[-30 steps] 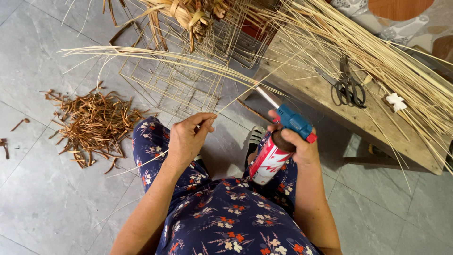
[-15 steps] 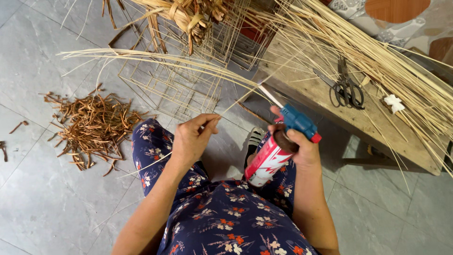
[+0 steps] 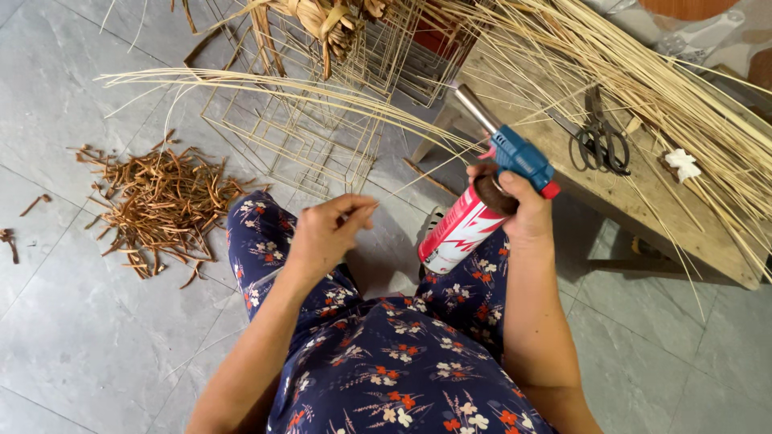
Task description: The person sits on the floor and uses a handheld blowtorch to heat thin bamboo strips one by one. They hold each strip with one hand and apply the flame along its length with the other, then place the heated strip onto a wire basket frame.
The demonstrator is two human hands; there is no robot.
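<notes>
Torch canister, grey tiled floor, wooden bench, wire frames

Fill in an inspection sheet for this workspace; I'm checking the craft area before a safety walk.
Surface: grey tiled floor; low wooden bench at right.
Job's things: gas torch, red-white can, blue head; thin reed strand.
Clutter: brown bark scraps; wire frames; pale reed bundle; scissors on the bench.
Grippers: left hand pinches the strand; right hand grips the torch.
Cables: nothing seen.
Surroundings: floral-clothed lap.
</notes>
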